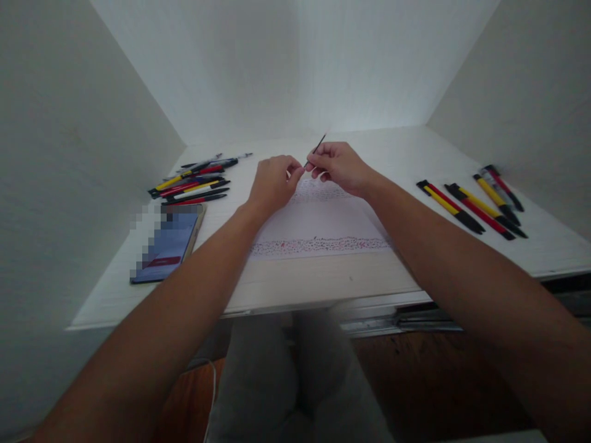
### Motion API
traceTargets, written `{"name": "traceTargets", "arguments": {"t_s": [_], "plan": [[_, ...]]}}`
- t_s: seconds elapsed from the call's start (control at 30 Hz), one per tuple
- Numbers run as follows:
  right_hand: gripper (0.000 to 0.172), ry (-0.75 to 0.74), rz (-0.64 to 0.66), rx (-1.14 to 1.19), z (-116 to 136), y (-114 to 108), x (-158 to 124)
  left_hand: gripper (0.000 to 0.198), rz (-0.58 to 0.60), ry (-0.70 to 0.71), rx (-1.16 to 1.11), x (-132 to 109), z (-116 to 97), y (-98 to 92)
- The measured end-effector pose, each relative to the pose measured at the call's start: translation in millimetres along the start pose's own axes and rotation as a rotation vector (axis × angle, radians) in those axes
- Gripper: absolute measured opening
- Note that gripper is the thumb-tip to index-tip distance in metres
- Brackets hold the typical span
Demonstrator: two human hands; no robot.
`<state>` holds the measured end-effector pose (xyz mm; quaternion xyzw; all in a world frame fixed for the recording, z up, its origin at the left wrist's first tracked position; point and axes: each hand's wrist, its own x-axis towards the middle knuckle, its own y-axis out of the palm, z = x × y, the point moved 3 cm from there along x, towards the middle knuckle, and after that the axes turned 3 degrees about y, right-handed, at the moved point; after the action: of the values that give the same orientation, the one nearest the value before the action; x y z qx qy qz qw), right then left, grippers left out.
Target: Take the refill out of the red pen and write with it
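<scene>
My right hand (339, 165) pinches a thin dark pen refill (319, 144) between thumb and fingers, and the refill slants up to the right. Close beside it, my left hand (276, 178) has its thumb and forefinger pressed together at the refill's lower end. Whatever lies between those left fingertips is too small and hidden to make out. Both hands are just above the far part of a white sheet of paper (323, 220), which has bands of small dark and reddish marks along its near and far edges.
On the left lies a heap of red, yellow, black and white pens (194, 183), with a phone (168, 243) in front of it. Several red, yellow and black pens (480, 203) lie at the right. Pale walls enclose the white table (295, 286) on three sides.
</scene>
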<state>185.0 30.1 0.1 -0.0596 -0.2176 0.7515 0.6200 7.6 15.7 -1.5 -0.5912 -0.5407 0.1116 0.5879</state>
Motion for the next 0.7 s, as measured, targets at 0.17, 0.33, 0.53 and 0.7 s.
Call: {"name": "traceTargets", "arguments": {"t_s": [0.17, 0.33, 0.53, 0.7], "plan": [[0.024, -0.008, -0.122, 0.007, 0, -5, 6, 0.022, 0.027, -0.027, 0.054, 0, 1, 2.8], [0.02, 0.068, -0.217, 0.176, 2, -19, 9, 0.024, 0.082, -0.04, 0.109, -1, 3, 4.3], [0.024, 0.05, -0.174, 0.282, 4, -19, 3, 0.019, 0.167, -0.009, 0.255, -3, 4, 11.1], [0.02, 0.041, -0.137, 0.237, 8, -24, -2, 0.014, 0.162, -0.013, 0.267, -6, 1, 12.3]]}}
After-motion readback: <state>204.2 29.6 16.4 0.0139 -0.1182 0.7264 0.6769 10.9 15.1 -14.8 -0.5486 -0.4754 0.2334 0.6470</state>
